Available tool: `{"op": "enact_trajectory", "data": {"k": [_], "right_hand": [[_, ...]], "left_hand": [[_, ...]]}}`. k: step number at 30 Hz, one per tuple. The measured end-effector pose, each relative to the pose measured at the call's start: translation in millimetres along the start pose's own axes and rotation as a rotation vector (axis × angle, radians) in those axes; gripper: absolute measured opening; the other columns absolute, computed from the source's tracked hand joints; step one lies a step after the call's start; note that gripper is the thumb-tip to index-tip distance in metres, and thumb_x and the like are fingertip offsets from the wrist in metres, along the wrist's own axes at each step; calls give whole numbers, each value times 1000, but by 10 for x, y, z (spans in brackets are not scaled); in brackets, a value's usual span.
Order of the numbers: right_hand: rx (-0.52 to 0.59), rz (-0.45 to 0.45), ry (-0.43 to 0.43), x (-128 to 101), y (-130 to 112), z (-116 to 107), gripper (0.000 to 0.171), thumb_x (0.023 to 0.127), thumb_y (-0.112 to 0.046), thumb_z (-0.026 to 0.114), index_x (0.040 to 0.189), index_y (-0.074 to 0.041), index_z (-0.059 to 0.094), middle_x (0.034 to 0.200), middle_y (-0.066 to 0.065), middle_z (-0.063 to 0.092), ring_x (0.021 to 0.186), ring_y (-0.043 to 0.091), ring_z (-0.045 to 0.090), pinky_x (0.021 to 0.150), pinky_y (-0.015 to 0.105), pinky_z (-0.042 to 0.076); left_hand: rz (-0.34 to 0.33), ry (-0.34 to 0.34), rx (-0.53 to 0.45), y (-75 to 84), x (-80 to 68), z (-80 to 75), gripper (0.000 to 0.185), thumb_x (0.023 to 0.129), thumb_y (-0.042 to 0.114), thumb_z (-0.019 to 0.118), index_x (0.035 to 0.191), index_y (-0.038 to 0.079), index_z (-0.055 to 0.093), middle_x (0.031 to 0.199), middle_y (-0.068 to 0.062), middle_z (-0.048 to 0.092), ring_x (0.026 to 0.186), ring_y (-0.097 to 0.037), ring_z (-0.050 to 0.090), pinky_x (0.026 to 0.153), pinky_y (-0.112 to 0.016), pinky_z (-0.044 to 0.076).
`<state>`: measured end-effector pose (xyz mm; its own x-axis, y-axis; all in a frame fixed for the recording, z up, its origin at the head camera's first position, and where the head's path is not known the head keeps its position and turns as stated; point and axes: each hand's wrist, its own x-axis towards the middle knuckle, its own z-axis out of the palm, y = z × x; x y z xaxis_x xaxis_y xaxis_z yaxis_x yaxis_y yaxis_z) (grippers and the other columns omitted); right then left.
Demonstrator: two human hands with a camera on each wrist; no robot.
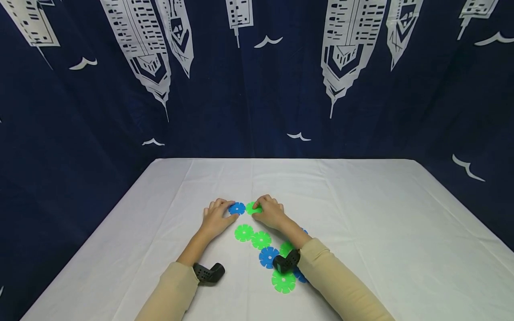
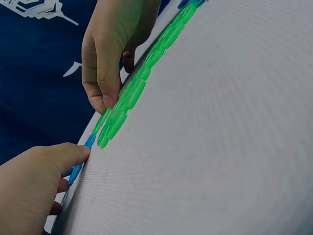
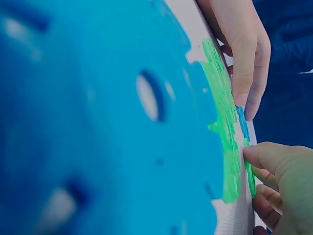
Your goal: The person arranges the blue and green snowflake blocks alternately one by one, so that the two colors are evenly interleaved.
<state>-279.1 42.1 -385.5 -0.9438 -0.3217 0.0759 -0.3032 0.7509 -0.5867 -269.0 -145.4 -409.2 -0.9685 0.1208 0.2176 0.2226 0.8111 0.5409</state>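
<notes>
Nearest, at lower centre, a large green slotted disc [image 1: 283,286] and a blue one [image 1: 265,260] lie beside the right sleeve [image 1: 341,276]; two green discs [image 1: 258,243] sit higher, mid-frame. Beyond, the left hand [image 1: 217,218] pinches the blue flower disc [image 1: 233,209] and the right hand [image 1: 273,215] the green flower disc [image 1: 249,208], thumb and finger slightly parted. These round pieces meet rim to rim between the hands; interlocking cannot be told. White tablecloth [image 1: 373,200] extends rightward and to its far edge.
</notes>
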Motion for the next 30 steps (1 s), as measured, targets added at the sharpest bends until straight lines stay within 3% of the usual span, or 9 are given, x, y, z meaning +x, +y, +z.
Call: {"op": "enact_trajectory", "data": {"k": [11, 18, 27, 30], "right_hand": [[75, 5, -32, -35, 7, -87, 24, 85, -25, 60, 104, -10, 61, 132, 15, 43, 121, 33, 38, 95, 52, 26], [141, -19, -45, -122, -3, -208, 25, 86, -26, 58, 106, -12, 60, 128, 13, 46, 112, 29, 45, 92, 51, 26], [109, -103, -120, -311, 7, -422, 27, 88, -24, 55, 111, -10, 60, 119, 9, 55, 109, 27, 51, 93, 52, 27], [87, -115, -143, -376, 63, -484, 27, 88, -23, 56, 111, -10, 60, 118, 7, 57, 106, 24, 52, 92, 49, 32]], "left_hand": [[7, 3, 19, -12, 7, 19, 50, 83, 35, 61, 125, 10, 54, 118, -10, 51, 103, -23, 42, 79, -37, 26], [4, 5, 18, -8, 2, 16, 50, 83, 35, 61, 126, 9, 54, 120, -11, 49, 105, -25, 41, 80, -38, 26], [21, 4, 19, -17, -2, 17, 50, 83, 33, 61, 125, 8, 54, 120, -12, 49, 104, -25, 42, 80, -38, 26], [33, 5, 14, -21, -5, 13, 50, 83, 33, 60, 125, 8, 54, 120, -12, 49, 103, -25, 42, 79, -38, 26]]}}
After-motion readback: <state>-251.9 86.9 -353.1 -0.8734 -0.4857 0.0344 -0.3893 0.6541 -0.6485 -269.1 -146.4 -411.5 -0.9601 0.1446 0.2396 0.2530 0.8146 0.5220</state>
